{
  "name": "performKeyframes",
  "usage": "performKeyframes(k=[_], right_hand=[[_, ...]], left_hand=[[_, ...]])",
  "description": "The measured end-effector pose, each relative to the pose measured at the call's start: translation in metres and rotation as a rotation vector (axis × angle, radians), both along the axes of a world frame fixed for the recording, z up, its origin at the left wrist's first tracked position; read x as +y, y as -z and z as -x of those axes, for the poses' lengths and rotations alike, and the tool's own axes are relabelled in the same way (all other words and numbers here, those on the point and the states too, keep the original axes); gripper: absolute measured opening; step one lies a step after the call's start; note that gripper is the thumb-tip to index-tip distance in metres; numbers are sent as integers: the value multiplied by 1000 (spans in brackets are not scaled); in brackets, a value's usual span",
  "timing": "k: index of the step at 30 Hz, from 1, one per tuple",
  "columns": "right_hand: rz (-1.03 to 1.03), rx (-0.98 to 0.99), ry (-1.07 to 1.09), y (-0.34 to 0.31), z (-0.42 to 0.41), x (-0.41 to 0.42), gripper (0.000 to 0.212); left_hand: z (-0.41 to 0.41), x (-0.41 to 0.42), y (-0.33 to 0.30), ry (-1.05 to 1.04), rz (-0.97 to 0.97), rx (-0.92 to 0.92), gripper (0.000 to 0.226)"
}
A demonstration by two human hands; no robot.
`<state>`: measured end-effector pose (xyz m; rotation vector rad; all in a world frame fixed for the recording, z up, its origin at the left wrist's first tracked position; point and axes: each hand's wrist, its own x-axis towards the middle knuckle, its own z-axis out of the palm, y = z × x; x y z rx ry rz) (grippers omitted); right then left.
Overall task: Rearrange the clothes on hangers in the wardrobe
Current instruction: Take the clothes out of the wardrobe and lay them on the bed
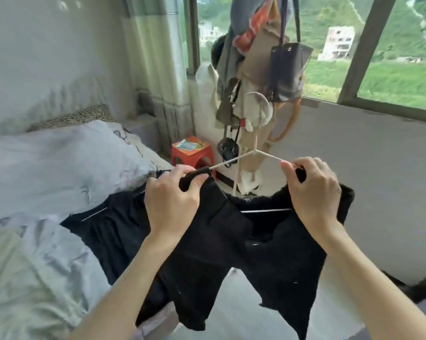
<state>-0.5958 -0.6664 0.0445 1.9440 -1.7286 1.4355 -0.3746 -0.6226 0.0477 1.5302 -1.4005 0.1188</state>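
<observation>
The left hand (172, 200) and the right hand (312, 192) each pinch a shoulder of the black top (231, 241) onto the white hanger (253, 153) above the bed (47, 168), so it looks half hung, with no wardrobe in sight.

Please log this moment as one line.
left hand: grips black fuzzy garment | right hand: pinches thin white hanger | stage: fitting garment on hanger

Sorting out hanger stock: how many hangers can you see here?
1: a white hanger held between the left hand and right hand, inside the black garment. Others may be hidden under dark clothes on the bed.
</observation>
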Motion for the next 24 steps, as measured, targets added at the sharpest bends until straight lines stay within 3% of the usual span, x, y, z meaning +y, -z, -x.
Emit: performKeyframes(k=[10, 15, 24], right_hand=[[118, -94, -199, -76, -198, -86, 45], [168, -106, -334, -102, -276, -116, 45], [79, -67, -528, -78, -383, -225, 39]], left_hand=[[-162, -14, -76, -330, 208, 45, 26], [-228, -25, -99, -398, 258, 53, 35], [-331, -115, -71, -469, 120, 81, 32]])
